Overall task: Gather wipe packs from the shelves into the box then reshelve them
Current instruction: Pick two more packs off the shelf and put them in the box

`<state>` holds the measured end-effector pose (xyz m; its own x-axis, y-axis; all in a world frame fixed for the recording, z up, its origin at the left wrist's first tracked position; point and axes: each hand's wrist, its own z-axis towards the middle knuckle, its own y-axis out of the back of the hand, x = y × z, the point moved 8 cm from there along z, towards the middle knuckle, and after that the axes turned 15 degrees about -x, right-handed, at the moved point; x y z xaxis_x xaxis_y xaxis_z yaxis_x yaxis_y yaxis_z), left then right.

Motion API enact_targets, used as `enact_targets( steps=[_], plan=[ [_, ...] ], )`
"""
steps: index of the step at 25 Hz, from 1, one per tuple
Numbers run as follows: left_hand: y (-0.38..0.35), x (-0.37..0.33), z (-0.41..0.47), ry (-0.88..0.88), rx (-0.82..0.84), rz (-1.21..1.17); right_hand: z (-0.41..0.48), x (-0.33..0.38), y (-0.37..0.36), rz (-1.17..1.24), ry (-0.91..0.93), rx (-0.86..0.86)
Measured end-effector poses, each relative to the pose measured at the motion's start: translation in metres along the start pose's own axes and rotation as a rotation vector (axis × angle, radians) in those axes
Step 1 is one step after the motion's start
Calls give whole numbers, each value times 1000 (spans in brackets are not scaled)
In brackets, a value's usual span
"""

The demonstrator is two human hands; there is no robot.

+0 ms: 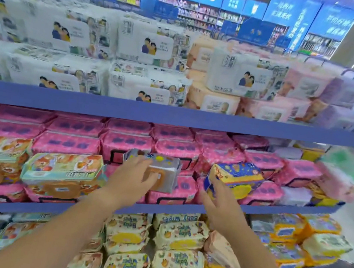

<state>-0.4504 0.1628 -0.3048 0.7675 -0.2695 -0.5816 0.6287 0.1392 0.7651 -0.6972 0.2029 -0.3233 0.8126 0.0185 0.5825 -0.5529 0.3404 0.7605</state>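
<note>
My left hand (132, 177) grips a grey-white wipe pack (161, 170) with a brown lid patch, held in front of the pink packs on the middle shelf. My right hand (216, 199) holds a blue-and-yellow wipe pack (237, 177) from below, its fingers curled round the left end. Both packs are at the level of the middle shelf (160, 207), side by side and a little apart. No box is in view.
Pink wipe packs (128, 142) fill the middle shelf, with bear-print packs (60, 169) to the left. White and peach packs (152, 47) crowd the top shelf. Yellow baby-wipes packs (179, 233) lie on the lower shelf. An aisle opens to the right.
</note>
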Motion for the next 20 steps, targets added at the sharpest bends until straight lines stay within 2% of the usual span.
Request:
enact_targets(
  steps=[1, 3, 5, 7, 10, 13, 17, 20],
  plan=[
    [-8, -3, 18, -105, 27, 149, 20, -7, 9, -162, 120, -20],
    [-27, -2, 45, -231, 100, 368, 58, -31, 26, -440, 234, -23],
    [-39, 5, 66, -229, 160, 481, 92, -63, 39, -690, 250, 69],
    [-46, 7, 79, -238, 195, 606, 108, -89, 38, -792, 244, 205],
    [-52, 3, 88, -233, 288, 769, 127, -103, 31, -850, 365, 259],
    [-53, -3, 87, -176, 353, 799, 143, -102, 28, -859, 470, 273],
    [-44, -9, 62, -82, 281, 626, 130, -100, 29, -750, 437, 299],
    [-34, -8, 19, 38, 252, 392, 99, -84, 32, -506, 298, 276]
  ],
)
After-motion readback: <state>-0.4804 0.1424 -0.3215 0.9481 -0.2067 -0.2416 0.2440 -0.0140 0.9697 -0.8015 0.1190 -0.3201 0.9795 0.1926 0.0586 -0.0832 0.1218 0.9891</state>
